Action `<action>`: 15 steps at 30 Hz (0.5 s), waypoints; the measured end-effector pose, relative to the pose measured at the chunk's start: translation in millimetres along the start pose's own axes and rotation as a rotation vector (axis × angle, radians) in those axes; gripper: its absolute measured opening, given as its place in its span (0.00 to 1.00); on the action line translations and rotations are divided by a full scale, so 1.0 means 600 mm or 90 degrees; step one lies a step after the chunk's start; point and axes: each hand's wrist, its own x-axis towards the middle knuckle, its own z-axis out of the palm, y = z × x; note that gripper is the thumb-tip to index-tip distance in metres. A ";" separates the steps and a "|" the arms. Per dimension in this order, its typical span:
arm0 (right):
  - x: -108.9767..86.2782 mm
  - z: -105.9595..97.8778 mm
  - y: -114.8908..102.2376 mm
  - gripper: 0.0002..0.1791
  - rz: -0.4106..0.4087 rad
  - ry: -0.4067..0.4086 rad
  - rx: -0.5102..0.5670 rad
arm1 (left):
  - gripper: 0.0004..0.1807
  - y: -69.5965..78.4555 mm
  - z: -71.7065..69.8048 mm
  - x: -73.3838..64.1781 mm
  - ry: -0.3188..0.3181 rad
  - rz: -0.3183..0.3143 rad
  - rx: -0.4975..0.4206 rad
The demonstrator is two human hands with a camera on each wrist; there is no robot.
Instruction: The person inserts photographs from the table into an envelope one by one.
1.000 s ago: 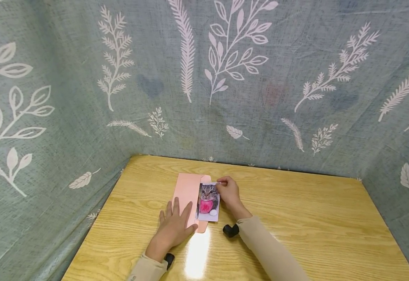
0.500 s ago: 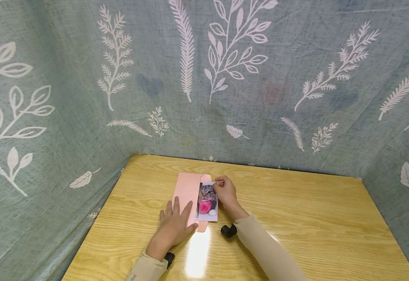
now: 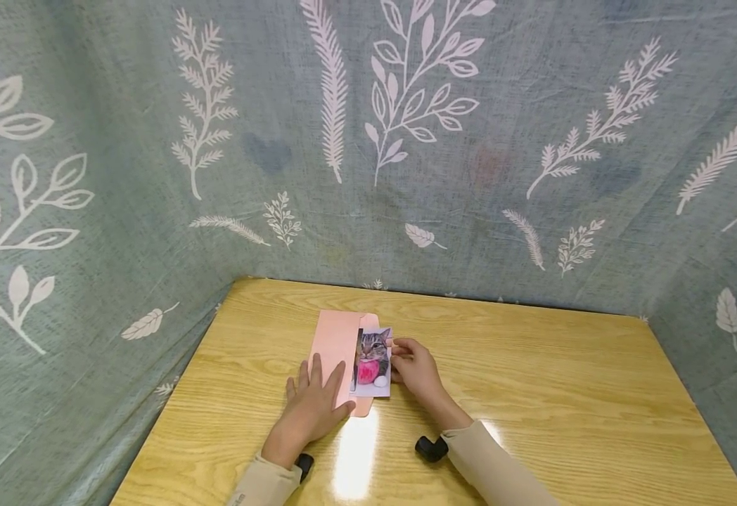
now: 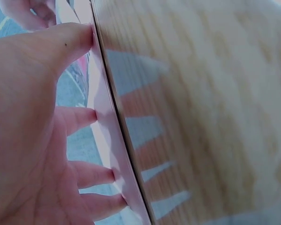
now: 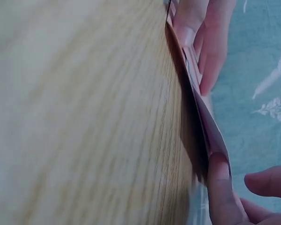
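A pink envelope (image 3: 333,337) lies on the wooden table, its flap to the right. A card with a cat picture (image 3: 370,379) sits over the flap, its left side at the envelope's mouth. My left hand (image 3: 313,400) rests on the lower part of the envelope with fingers spread. At the card's right edge is my right hand (image 3: 418,369), thumb against the edge. In the right wrist view that thumb (image 5: 219,168) touches the slightly raised card (image 5: 210,119), while another finger (image 5: 269,181) stands apart from it.
The wooden table (image 3: 552,393) runs out to the right of both hands. A grey-green curtain (image 3: 368,232) with white leaf prints hangs behind it and along the sides. A black wrist camera (image 3: 432,448) is on the right sleeve.
The card has shifted slightly left toward the envelope. My right hand has let go of its upper right corner and moved down along the right edge. My left hand stays put.
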 end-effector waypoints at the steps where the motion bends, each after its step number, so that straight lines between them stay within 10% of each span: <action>1: -0.004 -0.002 0.000 0.22 0.000 -0.006 0.009 | 0.43 0.000 0.000 0.000 0.001 0.001 -0.001; 15: -0.025 -0.021 0.011 0.20 0.018 -0.049 0.073 | 0.43 0.003 -0.004 -0.001 0.004 -0.005 -0.007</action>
